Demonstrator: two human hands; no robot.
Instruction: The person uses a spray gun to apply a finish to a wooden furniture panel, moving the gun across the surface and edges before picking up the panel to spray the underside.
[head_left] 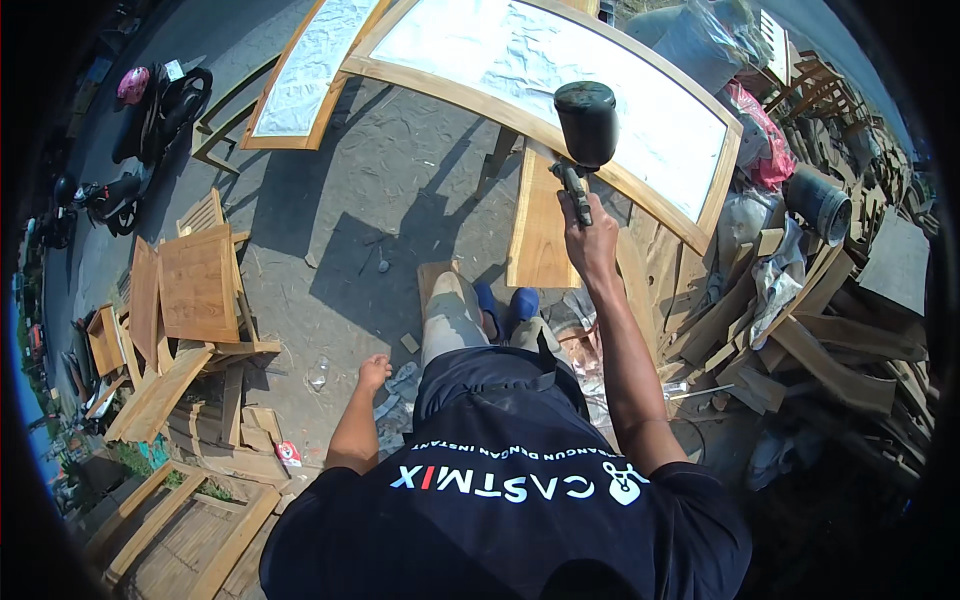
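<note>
My right hand [592, 236] is wrapped round the grip of a spray gun [572, 186] with a dark round cup [587, 128] on top. The gun is raised over the near edge of a large wooden frame [470, 98], whose middle is covered with crinkled white sheeting [545, 55]. I cannot tell whether any spray is coming out. Lower down, my left hand [375, 372] hangs beside my left leg, fingers curled in, with nothing seen in it.
A narrower covered frame [315, 75] lies far left. Below the big frame is a wooden board [543, 225]. Offcuts [840, 350] and a bucket [820, 205] crowd the right. Wooden panels [200, 285] lean at left, with slatted frames [175, 520] near and motorcycles [150, 140] beyond.
</note>
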